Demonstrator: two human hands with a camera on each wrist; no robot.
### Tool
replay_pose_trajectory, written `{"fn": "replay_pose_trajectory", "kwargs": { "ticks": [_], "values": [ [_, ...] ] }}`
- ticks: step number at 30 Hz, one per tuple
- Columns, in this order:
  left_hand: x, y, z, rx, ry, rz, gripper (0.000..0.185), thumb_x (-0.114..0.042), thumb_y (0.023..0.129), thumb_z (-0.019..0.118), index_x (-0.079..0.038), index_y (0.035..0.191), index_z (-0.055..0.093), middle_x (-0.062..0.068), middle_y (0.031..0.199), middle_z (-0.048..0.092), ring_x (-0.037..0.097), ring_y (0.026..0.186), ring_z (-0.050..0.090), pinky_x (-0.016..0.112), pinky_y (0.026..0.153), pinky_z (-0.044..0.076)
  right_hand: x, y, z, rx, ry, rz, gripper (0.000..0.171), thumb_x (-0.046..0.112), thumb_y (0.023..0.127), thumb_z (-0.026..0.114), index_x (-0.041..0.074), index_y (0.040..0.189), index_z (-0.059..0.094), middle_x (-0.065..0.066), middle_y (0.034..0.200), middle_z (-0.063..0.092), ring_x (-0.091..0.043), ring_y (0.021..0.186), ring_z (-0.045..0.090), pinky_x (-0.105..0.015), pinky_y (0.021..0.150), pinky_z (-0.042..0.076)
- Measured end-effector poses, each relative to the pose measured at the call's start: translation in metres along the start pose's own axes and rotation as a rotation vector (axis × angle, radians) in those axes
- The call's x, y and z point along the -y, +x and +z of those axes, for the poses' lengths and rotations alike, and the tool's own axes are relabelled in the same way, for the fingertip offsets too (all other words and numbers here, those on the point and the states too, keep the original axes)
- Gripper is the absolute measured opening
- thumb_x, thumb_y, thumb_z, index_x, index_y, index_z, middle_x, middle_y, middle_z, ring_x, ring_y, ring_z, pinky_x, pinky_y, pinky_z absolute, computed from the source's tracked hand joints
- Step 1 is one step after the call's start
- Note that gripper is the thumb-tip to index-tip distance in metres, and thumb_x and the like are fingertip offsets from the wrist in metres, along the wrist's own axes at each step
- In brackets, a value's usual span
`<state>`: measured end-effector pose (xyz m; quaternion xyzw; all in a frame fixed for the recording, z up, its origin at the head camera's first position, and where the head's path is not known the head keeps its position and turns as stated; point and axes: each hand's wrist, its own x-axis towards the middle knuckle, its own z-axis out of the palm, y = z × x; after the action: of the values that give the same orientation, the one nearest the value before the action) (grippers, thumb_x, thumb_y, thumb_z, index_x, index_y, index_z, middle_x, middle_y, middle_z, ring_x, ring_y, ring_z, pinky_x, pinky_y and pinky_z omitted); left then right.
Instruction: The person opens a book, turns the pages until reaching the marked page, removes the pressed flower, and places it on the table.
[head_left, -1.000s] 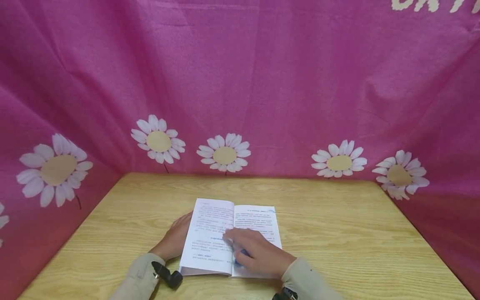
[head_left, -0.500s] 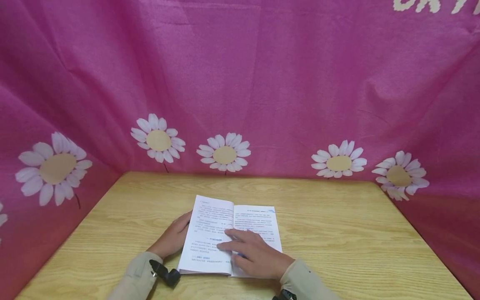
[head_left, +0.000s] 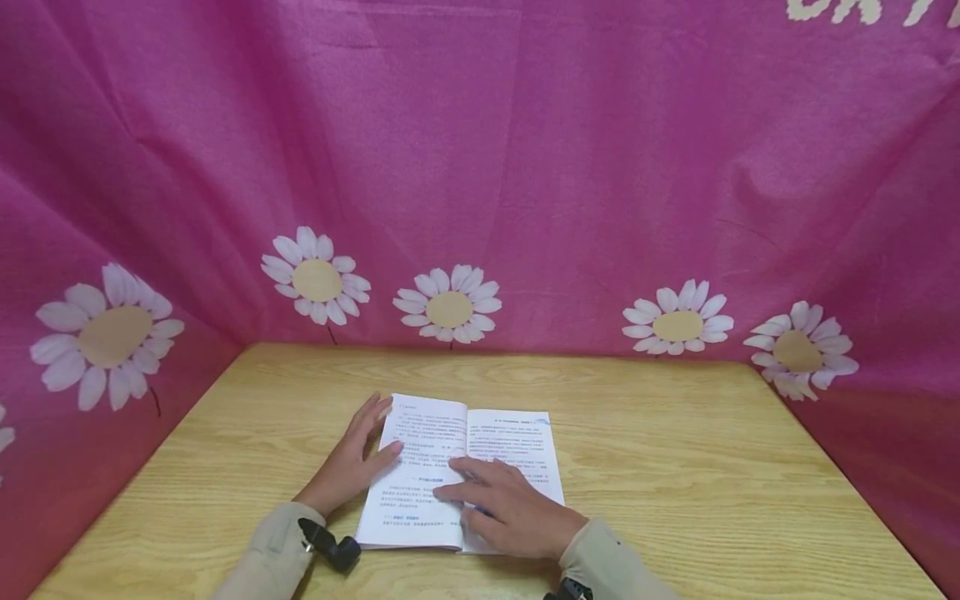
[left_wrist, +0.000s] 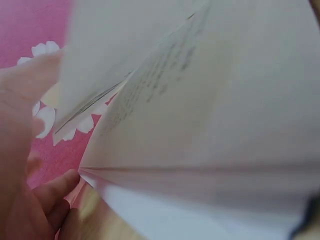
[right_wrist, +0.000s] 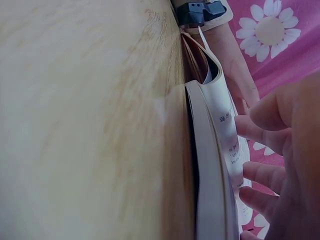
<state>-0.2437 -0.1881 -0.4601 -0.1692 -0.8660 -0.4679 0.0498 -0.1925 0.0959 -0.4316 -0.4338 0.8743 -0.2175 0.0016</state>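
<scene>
1. Left hand (head_left: 352,462): fingers straight and spread, released; thumb lies across the outer edge of the left page, fingertips on the table beside it.
2. Right hand (head_left: 510,508): flat and relaxed, palm down; forefinger stretched over the gutter onto the left page, pressing the pages open. Grips nothing.
3. Book (head_left: 450,450): open, lying flat near the front middle of the table (head_left: 675,467), between both hands. Thin white printed pages; left leaves bow upward slightly.
4. Table: pale wood grain, smooth.
5. Backdrop (head_left: 525,167): pink cloth, creased, printed with white daisies.
</scene>
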Motion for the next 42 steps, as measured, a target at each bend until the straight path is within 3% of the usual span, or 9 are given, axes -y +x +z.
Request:
{"fn": "replay_pose_trajectory", "kwargs": {
  "ticks": [5,12,22,28,36,42],
  "values": [
    [0.001,-0.001,-0.001,0.054,0.068,0.023,0.077,-0.049,0.086,0.068,-0.029,0.151,0.033,-0.002,0.161,0.016,0.029,0.146,0.016,0.061,0.112,0.018,-0.001,0.001,0.0,0.016,0.014,0.004,0.041,0.027,0.101,0.039,0.034,0.139,0.051,-0.001,0.154,0.034,-0.017,0.141,0.029,-0.055,0.109,0.029],
    [-0.002,-0.003,-0.001,0.146,0.176,-0.01,0.083,-0.057,0.081,0.07,-0.019,0.148,0.039,0.012,0.158,0.025,0.036,0.145,0.017,0.068,0.108,0.016,-0.002,0.001,0.001,0.018,0.004,-0.001,0.041,0.026,0.101,0.039,0.034,0.14,0.051,-0.001,0.154,0.034,-0.016,0.142,0.027,-0.056,0.109,0.028],
    [-0.004,-0.003,0.005,0.169,0.34,-0.017,0.098,-0.067,0.072,0.07,-0.019,0.15,0.036,0.008,0.157,0.027,0.031,0.146,0.018,0.058,0.114,0.013,-0.005,0.001,-0.004,0.024,0.07,0.067,0.041,0.032,0.101,0.04,0.035,0.141,0.047,0.006,0.153,0.035,-0.015,0.141,0.03,-0.054,0.11,0.029],
    [-0.006,-0.002,0.009,0.166,0.356,-0.052,0.1,-0.067,0.07,0.072,-0.021,0.15,0.035,0.007,0.158,0.025,0.03,0.146,0.017,0.058,0.114,0.013,-0.019,-0.002,-0.013,0.005,0.133,0.154,0.049,0.044,0.1,0.044,0.031,0.147,0.04,0.004,0.155,0.032,-0.02,0.142,0.028,-0.055,0.111,0.028],
    [-0.008,-0.001,0.01,0.165,0.358,-0.085,0.1,-0.066,0.069,0.073,-0.021,0.15,0.036,0.007,0.159,0.024,0.031,0.146,0.017,0.057,0.115,0.012,-0.057,-0.01,-0.023,-0.115,0.089,0.199,0.063,0.048,0.095,0.053,0.015,0.147,0.04,-0.011,0.151,0.037,-0.027,0.141,0.031,-0.055,0.112,0.024],
    [-0.008,-0.003,0.008,0.164,0.356,-0.085,0.1,-0.067,0.07,0.072,-0.021,0.15,0.035,0.007,0.159,0.024,0.031,0.146,0.017,0.057,0.115,0.012,-0.072,-0.016,-0.028,-0.152,0.093,0.303,0.066,0.051,0.092,0.058,0.017,0.146,0.04,-0.012,0.152,0.037,-0.032,0.14,0.03,-0.058,0.112,0.022]
  ]
}}
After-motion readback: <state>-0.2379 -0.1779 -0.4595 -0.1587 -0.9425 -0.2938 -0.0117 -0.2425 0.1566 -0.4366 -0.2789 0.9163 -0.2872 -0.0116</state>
